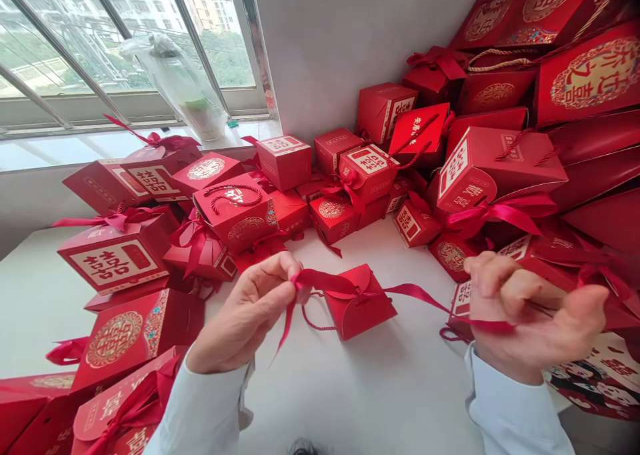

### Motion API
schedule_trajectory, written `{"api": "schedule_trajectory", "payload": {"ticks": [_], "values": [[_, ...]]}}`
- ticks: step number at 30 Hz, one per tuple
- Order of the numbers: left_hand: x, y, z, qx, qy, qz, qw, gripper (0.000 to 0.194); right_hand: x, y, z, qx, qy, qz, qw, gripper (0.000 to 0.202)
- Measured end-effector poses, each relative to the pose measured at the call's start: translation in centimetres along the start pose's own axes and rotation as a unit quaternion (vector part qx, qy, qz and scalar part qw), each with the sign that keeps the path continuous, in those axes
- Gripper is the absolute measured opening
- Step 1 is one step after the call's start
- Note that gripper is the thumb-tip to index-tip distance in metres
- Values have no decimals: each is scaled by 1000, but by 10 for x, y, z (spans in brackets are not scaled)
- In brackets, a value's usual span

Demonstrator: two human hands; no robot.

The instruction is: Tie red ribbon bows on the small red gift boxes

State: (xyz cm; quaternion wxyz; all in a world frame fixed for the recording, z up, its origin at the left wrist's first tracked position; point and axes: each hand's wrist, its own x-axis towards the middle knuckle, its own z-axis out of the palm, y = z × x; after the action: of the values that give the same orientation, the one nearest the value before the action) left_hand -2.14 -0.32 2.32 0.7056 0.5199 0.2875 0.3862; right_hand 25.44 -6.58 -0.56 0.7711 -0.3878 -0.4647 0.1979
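Note:
A small red gift box (pixel 363 311) sits on the white tabletop between my hands, its curved flap facing up. A dark pink ribbon (pixel 420 293) runs across its top and out to both sides. Thumb and fingertips of my left hand (pixel 245 315) pinch one end, with a short tail hanging below. The other end stretches to my right hand (pixel 525 315), raised at the right with curled fingers and closed on the ribbon at the palm; the exact grip is partly hidden. At the box's left side a red cord handle (pixel 306 320) loops onto the table.
Red gift boxes (pixel 120 255) with ribbons are stacked at the left, and more boxes (pixel 370 168) line the back. Larger red bags (pixel 590 75) pile up at the right. A plastic-wrapped cup (pixel 197 108) stands on the sill by the barred window (pixel 125 35).

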Motion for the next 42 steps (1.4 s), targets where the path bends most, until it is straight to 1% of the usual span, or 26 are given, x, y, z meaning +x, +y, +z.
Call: {"api": "schedule_trajectory", "payload": {"ticks": [2, 4, 5, 6, 7, 8, 9, 11, 12, 13, 14, 16, 18, 20, 21, 23, 25, 27, 29, 31, 33, 36, 37, 38, 40, 42], "values": [[-2, 2, 5, -101, -3, 65, 993, 36, -2, -5, -2, 24, -113, 54, 992, 66], [-2, 3, 10, -140, -15, 114, 983, 50, -4, -6, 0, -13, -172, 89, 981, 59], [-2, 3, 13, -121, -9, 131, 984, 54, -6, -5, 2, -65, -188, 101, 975, 49], [-1, 2, 14, -69, 8, 139, 988, 55, -7, -2, 6, -130, -206, 105, 964, 35], [-1, 0, 16, 15, 32, 139, 990, 53, -8, 1, 10, -200, -230, 101, 947, 21], [1, -3, 17, 118, 54, 134, 983, 47, -10, 5, 14, -262, -261, 89, 925, 10], [3, -8, 18, 227, 70, 126, 963, 37, -12, 8, 18, -309, -296, 73, 901, 6], [8, -20, 21, 418, 69, 113, 899, 19, -16, 15, 25, -359, -356, 49, 862, 14], [10, -28, 23, 483, 60, 112, 866, 18, -18, 17, 28, -373, -370, 48, 849, 16], [12, -35, 26, 527, 49, 109, 841, 17, -21, 18, 30, -385, -377, 53, 841, 16], [14, -41, 29, 557, 34, 97, 824, 15, -23, 20, 31, -394, -378, 62, 835, 14], [14, -50, 34, 597, 11, 57, 800, 12, -28, 21, 32, -409, -374, 76, 829, 12], [12, -53, 39, 629, 6, 14, 777, 12, -32, 22, 31, -423, -375, 69, 822, 12], [9, -50, 43, 652, 8, -17, 758, 14, -35, 24, 31, -437, -381, 32, 814, 12], [7, -48, 44, 656, 9, -29, 754, 17, -36, 25, 31, -442, -383, 7, 811, 12], [6, -45, 46, 651, 12, -43, 757, 22, -37, 25, 31, -445, -381, -33, 810, 13], [5, -45, 46, 644, 20, -51, 763, 28, -37, 22, 32, -439, -369, -43, 818, 13], [5, -48, 45, 640, 39, -53, 765, 28, -37, 18, 34, -424, -359, -15, 831, 11], [4, -50, 44, 640, 53, -42, 765, 24, -38, 13, 35, -404, -357, 38, 841, 12], [4, -51, 42, 638, 46, -32, 768, 22, -39, 9, 37, -388, -351, 102, 846, 16], [5, -51, 41, 636, 29, -43, 770, 22, -41, 7, 39, -383, -330, 150, 850, 17], [7, -49, 40, 623, 18, -79, 778, 23, -47, 9, 41, -404, -305, 171, 845, 9], [8, -48, 39, 615, 17, -86, 784, 25, -48, 9, 42, -416, -306, 167, 840, 9], [9, -48, 38, 602, 16, -87, 794, 27, -50, 9, 43, -429, -310, 159, 833, 13], [12, -46, 35, 568, 17, -78, 819, 29, -53, 8, 44, -455, -321, 136, 819, 24], [14, -43, 32, 531, 24, -64, 844, 28, -54, 7, 45, -475, -329, 109, 809, 25]]}}
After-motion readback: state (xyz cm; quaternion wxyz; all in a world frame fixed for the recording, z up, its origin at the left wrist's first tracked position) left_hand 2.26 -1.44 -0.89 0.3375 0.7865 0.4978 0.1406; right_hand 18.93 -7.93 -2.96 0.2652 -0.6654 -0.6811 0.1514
